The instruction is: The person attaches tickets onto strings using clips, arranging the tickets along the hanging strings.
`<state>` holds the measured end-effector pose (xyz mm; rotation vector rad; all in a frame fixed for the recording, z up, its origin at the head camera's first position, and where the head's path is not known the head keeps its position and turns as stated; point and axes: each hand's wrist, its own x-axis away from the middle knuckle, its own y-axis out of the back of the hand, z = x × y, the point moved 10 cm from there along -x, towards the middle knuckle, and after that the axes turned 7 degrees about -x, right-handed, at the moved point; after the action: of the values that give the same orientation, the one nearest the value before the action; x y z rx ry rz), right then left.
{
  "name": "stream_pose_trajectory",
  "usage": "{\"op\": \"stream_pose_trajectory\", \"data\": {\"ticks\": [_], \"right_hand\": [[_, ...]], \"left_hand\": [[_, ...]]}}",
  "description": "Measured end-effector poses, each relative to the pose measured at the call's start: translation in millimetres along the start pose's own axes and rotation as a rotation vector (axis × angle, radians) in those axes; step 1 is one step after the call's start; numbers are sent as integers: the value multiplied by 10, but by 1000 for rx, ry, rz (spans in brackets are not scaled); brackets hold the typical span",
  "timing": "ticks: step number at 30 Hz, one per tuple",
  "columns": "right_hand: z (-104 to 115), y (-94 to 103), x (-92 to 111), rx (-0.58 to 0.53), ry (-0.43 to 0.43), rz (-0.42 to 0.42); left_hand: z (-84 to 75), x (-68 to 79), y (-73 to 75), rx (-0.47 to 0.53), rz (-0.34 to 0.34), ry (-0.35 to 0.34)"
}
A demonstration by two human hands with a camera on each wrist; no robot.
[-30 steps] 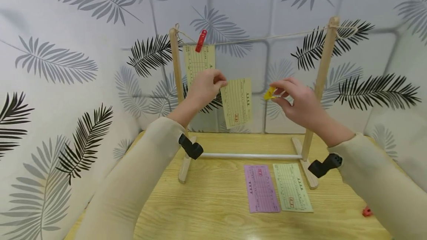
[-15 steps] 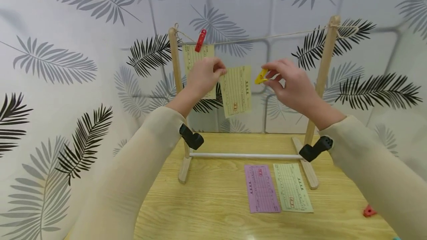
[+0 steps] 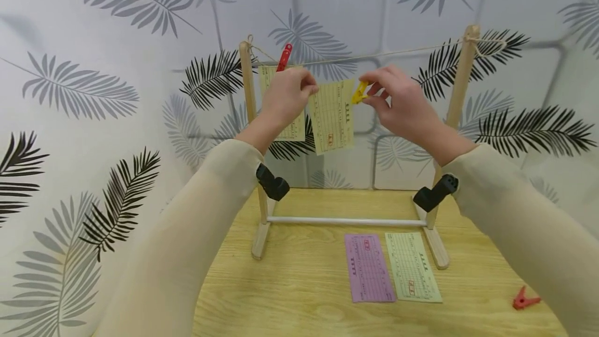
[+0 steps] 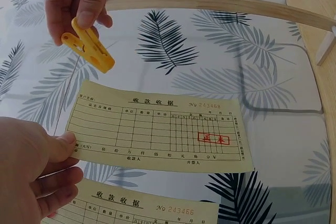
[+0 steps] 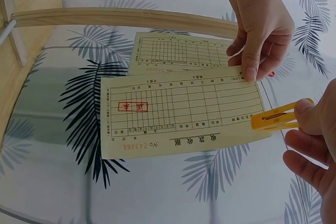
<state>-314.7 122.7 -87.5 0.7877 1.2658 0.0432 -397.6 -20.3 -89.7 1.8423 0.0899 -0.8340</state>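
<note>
My left hand (image 3: pixel 286 96) pinches a pale yellow receipt slip (image 3: pixel 333 118) by its upper left corner, thumb in front. The slip hangs just below the string (image 3: pixel 383 54). My right hand (image 3: pixel 400 100) holds a yellow clothespin (image 3: pixel 359 92) between thumb and fingers, beside the slip's upper right corner. In the left wrist view the clothespin (image 4: pixel 90 48) stays apart from the slip (image 4: pixel 160 129). Behind my left hand, another pale yellow slip (image 3: pixel 294 130) hangs from the string under a red clothespin (image 3: pixel 284 57), partly hidden by that hand.
The string runs between the posts of a wooden stand (image 3: pixel 460 79), joined low down by a white rod (image 3: pixel 346 220). A purple slip (image 3: pixel 369 269) and a pale yellow slip (image 3: pixel 414 268) lie on the wooden table (image 3: pixel 271 295). A red clothespin (image 3: pixel 524 299) lies at the right.
Both hands have risen toward the string, the left with the slip, the right with the yellow clothespin. The right hand has also moved left, closer to the slip.
</note>
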Motion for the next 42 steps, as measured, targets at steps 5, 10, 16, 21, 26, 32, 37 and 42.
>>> {"op": "stream_pose_trajectory", "data": {"ticks": [5,10,16,21,26,32,37,42], "right_hand": [[-24,29,-99,4,-37,6],[-46,24,-239,25,-56,29],[-87,38,-431,41,-100,42],[-120,12,-509,35,-126,61],[-138,-13,-572,38,-120,55],[-142,-58,-678,35,-150,64],[-237,-48,-779,32,-249,57],[-334,-34,-854,36,-332,40]], "left_hand": [[-55,-48,21,-23,1,3],[-70,-102,70,-27,-7,11],[-53,-176,148,-33,-19,43],[-40,-213,181,-64,-16,52],[-12,-237,177,-95,24,84],[13,-242,176,-115,55,126],[-13,-252,170,-120,67,135],[-15,-262,171,-126,55,153]]}}
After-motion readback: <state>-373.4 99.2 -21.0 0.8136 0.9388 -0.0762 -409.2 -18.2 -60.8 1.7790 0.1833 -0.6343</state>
